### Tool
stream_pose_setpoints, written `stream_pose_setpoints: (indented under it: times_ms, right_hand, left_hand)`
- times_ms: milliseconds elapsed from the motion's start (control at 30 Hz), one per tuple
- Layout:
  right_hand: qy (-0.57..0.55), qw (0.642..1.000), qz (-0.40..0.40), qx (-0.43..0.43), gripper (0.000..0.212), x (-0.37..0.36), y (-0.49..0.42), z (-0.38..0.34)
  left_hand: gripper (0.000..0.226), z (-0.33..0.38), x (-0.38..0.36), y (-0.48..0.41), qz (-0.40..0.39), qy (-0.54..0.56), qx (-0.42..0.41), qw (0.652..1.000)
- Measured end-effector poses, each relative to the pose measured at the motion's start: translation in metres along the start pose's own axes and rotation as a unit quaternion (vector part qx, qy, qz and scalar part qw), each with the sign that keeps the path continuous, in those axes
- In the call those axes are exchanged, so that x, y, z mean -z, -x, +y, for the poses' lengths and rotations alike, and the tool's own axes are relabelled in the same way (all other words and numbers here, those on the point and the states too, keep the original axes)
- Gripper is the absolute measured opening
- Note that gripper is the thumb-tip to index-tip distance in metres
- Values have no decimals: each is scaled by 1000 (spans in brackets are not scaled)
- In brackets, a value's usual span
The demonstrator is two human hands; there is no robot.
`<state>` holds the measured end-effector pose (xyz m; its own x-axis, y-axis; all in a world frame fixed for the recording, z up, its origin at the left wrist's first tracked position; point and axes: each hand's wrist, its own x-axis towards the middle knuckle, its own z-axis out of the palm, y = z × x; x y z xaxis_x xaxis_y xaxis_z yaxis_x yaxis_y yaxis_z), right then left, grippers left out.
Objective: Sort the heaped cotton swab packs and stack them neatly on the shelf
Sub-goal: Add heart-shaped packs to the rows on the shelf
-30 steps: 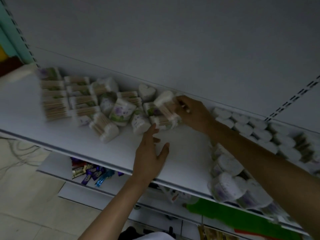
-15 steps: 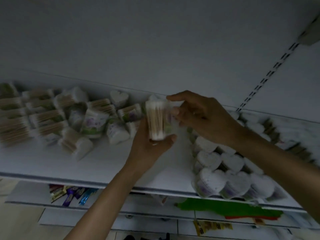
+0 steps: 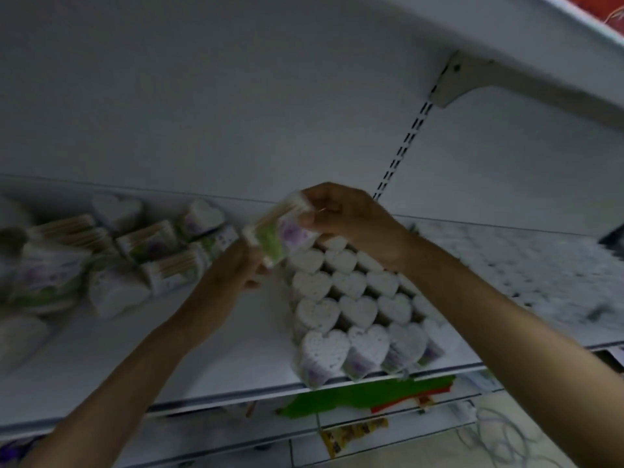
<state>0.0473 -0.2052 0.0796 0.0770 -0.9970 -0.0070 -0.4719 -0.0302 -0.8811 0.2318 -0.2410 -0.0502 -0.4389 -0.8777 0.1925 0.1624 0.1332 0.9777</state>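
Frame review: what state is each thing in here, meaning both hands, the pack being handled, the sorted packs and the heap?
Held pack: tilted, held up off the shelf by both hands.
Left hand: holds the pack's lower end; blurred.
Right hand: grips the pack's upper end.
Heart packs: upright in neat rows, at right.
Heap: jumbled, packs lying at mixed angles, at left.

Shop: stocked slotted-upright shelf (image 3: pixel 236 376)

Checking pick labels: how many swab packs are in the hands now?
1. The pack sits between both hands: left hand at its lower end, right hand at its upper end, near the back of the stacked heart packs. Another hidden behind them is unlikely.
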Motion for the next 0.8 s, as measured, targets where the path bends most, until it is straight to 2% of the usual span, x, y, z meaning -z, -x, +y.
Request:
stream_pose_setpoints:
  times_ms: [33, 67, 100, 167, 233, 267, 367, 467, 567, 700, 800]
  right_hand:
    - [24, 999, 39, 1, 25, 3, -3, 4]
    - [66, 995, 79, 8, 25, 4, -8, 8]
    - [118, 986, 114, 17, 28, 4, -13, 13]
    - [181, 969, 168, 22, 31, 2, -25, 18]
    - [175, 963, 202, 21, 30, 0, -38, 20]
    - [169, 962, 213, 21, 29, -1, -45, 21]
    - [188, 956, 221, 35, 35, -6, -63, 22]
    - [213, 955, 203, 45, 39, -17, -78, 27]
    - [245, 954, 167, 41, 47, -29, -89, 31]
    - [349, 931, 108, 22, 56, -40, -100, 41]
    - [395, 914, 91, 11, 55, -50, -105, 49]
  left_hand:
    - [51, 3, -4, -3, 24, -82, -62, 994]
    - [42, 0, -9, -7, 47, -182, -123, 974]
    - [43, -1, -13, -13, 27, -285, -147, 947]
    - [54, -18, -18, -32, -44, -467, -158, 869]
    - [56, -27, -18, -46, -79, -579, -173, 793]
    - [56, -30, -17, -50, -94, -610, -165, 769]
    - [58, -37, -9, -49, -87, -660, -143, 732]
    - [62, -46, 10, -45, -65, -667, -96, 736]
    - [61, -56, 21, -37, -46, -674, -114, 729]
    - [52, -59, 35, -31, -10, -730, -121, 672]
    - [52, -63, 47, -26, -20, -760, -107, 641]
